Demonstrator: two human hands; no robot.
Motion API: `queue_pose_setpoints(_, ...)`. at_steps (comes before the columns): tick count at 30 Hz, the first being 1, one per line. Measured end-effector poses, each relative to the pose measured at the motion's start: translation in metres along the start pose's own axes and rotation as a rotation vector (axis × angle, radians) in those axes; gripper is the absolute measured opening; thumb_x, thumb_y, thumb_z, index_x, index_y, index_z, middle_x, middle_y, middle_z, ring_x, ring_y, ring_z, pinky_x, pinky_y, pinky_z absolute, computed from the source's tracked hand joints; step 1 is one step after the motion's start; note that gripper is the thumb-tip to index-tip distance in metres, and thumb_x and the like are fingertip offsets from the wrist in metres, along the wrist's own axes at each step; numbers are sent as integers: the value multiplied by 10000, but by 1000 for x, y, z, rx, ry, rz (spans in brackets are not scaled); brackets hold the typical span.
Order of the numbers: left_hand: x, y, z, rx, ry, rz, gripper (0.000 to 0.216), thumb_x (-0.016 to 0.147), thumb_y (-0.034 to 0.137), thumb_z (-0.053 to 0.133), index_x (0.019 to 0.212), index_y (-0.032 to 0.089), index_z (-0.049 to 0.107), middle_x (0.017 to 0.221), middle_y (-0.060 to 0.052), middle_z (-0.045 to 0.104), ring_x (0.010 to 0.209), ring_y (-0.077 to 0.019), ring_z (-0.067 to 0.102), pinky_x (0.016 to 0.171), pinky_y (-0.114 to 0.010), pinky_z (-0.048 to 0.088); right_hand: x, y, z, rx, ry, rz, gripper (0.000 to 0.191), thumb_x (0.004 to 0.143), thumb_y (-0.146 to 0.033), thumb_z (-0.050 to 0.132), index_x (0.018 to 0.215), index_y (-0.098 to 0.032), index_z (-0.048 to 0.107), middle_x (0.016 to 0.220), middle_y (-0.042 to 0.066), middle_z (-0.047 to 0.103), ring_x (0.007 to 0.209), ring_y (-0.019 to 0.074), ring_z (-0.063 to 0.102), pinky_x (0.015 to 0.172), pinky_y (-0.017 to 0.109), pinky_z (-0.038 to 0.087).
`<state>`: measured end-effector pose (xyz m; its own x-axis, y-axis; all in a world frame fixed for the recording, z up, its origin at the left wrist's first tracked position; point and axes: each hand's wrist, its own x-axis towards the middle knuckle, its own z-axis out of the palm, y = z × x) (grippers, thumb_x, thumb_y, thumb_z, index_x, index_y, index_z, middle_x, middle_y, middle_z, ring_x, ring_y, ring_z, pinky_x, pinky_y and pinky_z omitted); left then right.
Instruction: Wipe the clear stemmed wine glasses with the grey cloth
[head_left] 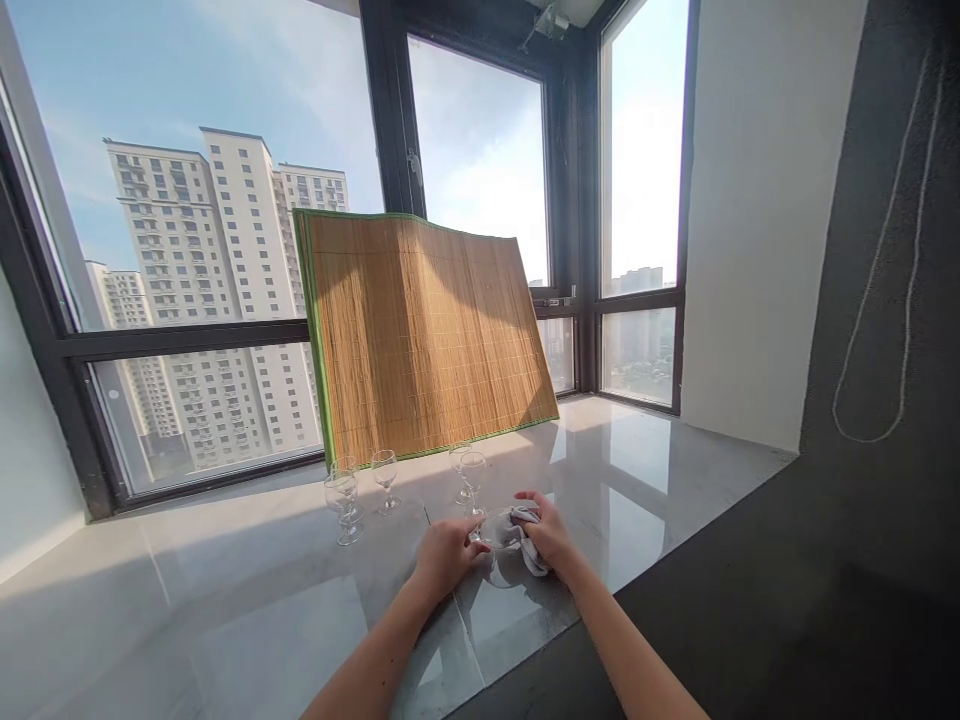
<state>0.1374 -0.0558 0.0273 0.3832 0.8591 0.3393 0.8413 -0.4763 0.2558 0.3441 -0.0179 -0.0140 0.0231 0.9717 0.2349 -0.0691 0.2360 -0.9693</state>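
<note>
perhaps glass (pixel 498 568) in cloth (pixel 526 538), near counter (pixel 541 630) edge

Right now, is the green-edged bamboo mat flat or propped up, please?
Propped up: the bamboo mat leans against the window frame, standing on the sill.

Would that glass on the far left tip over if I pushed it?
The leftmost glass stands on a thin stem with a small foot, so it likely tips easily. It looks thin and clear, so probably fragile. The glossy sill may let it slide.
</note>
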Motion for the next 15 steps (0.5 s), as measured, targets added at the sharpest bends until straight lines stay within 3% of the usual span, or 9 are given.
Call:
queue_pose_setpoints(4,-2,-1,-1,-6,7,39,394,814,378,667,1206,345,668,845,-12,744,795,-211,645,692,-256,389,-3,-1,0,46,-192,15,480,635,-260,696,1101,-187,608,694,-6,657,609,151,587,557,244,410)
queue_pose_setpoints(8,-2,1,1,-103,7,50,372,827,379,640,1192,320,676,855,-11,744,770,-194,632,697,-249,394,-11,-14,-3,147,-211,50,561,637,-299,738,1171,-188,608,752,7,676,625,151,598,572,248,432)
queue_pose_setpoints(12,1,7,8,-266,8,6,303,852,380,590,1105,257,705,780,9,713,701,-155,588,676,-232,386,-15,-26,-7,277,-130,97,676,650,-410,753,1268,-210,567,815,17,691,629,164,618,569,257,449)
queue_pose_setpoints(15,3,10,15,-341,18,-84,299,872,400,543,1017,190,699,699,15,648,667,-146,543,639,-232,365,-11,-25,-9,317,73,57,739,626,-456,748,1288,-201,540,878,41,707,682,203,654,570,272,471)
